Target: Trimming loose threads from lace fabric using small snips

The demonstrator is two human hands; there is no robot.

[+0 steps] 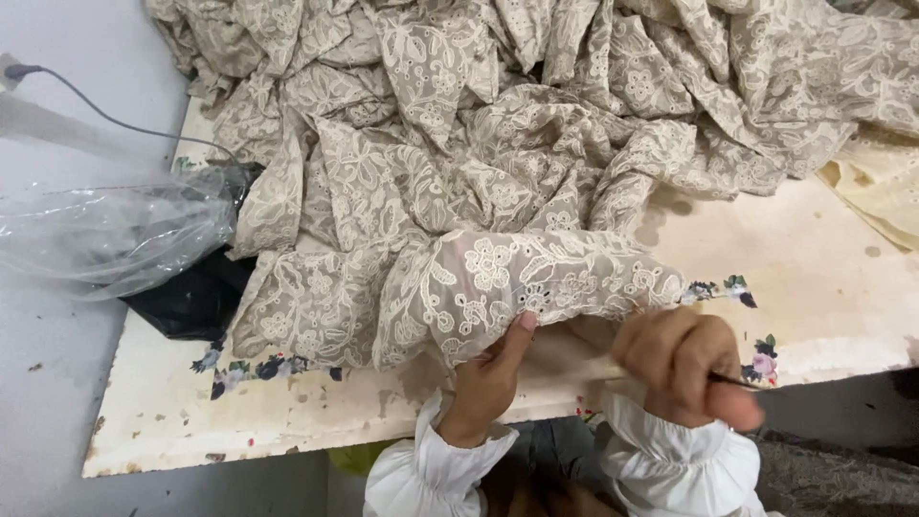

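Both hands busy: my left hand (488, 378) pinches the edge of the lace cloth (498, 172) heaped across the desk (823, 278), my right hand (684, 364) is fisted round a thin dark tool (737, 382), seemingly mid-trimming, needing a steady aim.

Beige floral lace fabric (498, 172), cream table (823, 287) w/ flower stickers (756, 364)

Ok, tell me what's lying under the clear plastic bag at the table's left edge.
Under the clear plastic bag lies a black bag resting on the table. The lace fabric covers the black bag's right side, so its full extent and contents cannot be seen.
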